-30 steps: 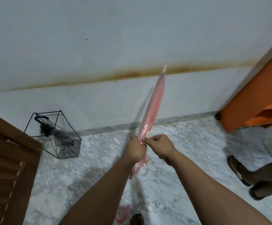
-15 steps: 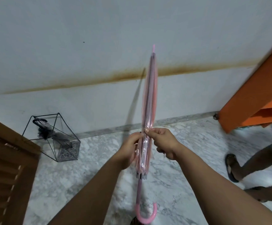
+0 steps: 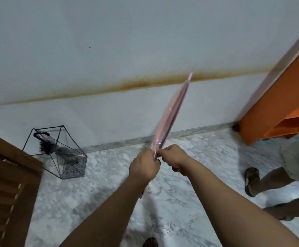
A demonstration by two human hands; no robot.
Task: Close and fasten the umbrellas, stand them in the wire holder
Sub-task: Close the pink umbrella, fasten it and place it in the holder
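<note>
Both your forearms reach forward and meet in front of you. Your left hand (image 3: 144,165) is curled in a fist-like grip round the pink umbrella (image 3: 172,114), back of the hand toward you. Your right hand (image 3: 173,157) pinches it just beside, knuckles up.

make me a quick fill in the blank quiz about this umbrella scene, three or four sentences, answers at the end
1. Both hands, the left hand and the right hand, hold the folded ____ umbrella.
2. The wire holder already contains a ____ umbrella.
3. The holder stands on the marble floor against the ____.
4. The held umbrella's tip points up and to the ____.

Answers: pink; grey; wall; right
</note>
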